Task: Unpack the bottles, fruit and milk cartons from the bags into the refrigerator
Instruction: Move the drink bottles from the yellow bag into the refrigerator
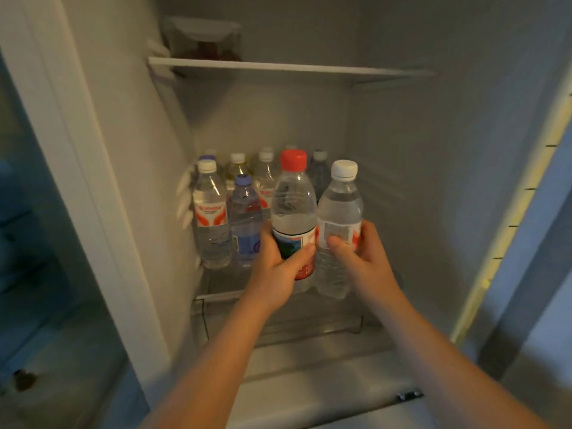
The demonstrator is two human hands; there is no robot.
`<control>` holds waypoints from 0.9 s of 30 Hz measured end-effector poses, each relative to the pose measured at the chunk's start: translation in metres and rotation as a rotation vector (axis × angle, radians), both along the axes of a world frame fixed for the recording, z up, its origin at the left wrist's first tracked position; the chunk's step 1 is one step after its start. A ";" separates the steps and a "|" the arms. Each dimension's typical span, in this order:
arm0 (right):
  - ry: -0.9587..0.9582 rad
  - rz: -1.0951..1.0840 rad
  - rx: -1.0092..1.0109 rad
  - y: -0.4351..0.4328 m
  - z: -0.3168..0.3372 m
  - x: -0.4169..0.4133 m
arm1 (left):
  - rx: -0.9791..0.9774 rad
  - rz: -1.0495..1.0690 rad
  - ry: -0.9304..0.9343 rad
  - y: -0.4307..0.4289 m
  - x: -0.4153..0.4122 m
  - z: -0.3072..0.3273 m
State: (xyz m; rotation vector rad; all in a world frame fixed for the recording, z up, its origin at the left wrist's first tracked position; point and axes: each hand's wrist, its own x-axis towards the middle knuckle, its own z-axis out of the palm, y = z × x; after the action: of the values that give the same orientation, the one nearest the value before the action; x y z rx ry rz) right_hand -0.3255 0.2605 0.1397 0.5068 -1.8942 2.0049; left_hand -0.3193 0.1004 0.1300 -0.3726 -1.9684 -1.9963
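1. The red-capped bottle [294, 205] is gripped by the left hand [278, 267] round its label, with fingers and thumb curled on it.
2. The white-capped bottle [340, 212] is gripped by the right hand [365, 255] at label height, with the thumb laid across the front.
3. The 2 hands are held close together. The 2 bottles are upright and side by side, inside the refrigerator [402, 150], over the front of the glass shelf [223, 286].
4. Whether the bases touch the shelf cannot be told.
5. The left and back of the shelf are taken by standing bottles: a red-and-white-labelled bottle [210, 212] and a blue-labelled bottle [246, 218] in front, more behind. The count is blurred.
6. The step is judged as setting both bottles down in the free space on the right.
7. To do it well, the bottles should be kept upright and carried back and right, clear of the blue-labelled bottle.
8. The bases should be seated flat, well behind the front edge, before any grip is loosened, and 1 hand freed at a time.
9. No fruit, milk cartons or bags are seen.
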 end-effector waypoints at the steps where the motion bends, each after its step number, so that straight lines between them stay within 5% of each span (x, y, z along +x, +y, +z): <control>1: -0.003 -0.004 0.026 0.000 0.001 -0.008 | -0.022 0.012 -0.005 0.000 -0.008 -0.001; 16: -0.089 0.097 0.073 -0.005 -0.023 -0.089 | -0.112 0.204 -0.069 0.003 -0.069 -0.038; 23: -0.107 0.166 0.338 0.012 -0.061 -0.088 | -0.499 0.437 -0.083 -0.004 -0.060 -0.062; 27: -0.175 0.032 0.502 0.013 -0.057 -0.093 | -0.433 0.551 -0.119 -0.006 -0.057 -0.066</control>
State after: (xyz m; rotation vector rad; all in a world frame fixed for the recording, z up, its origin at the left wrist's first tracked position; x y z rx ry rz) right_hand -0.4190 0.2733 0.0824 0.4966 -2.5255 1.6240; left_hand -0.3764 0.0948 0.0637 0.1915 -2.2574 -1.2779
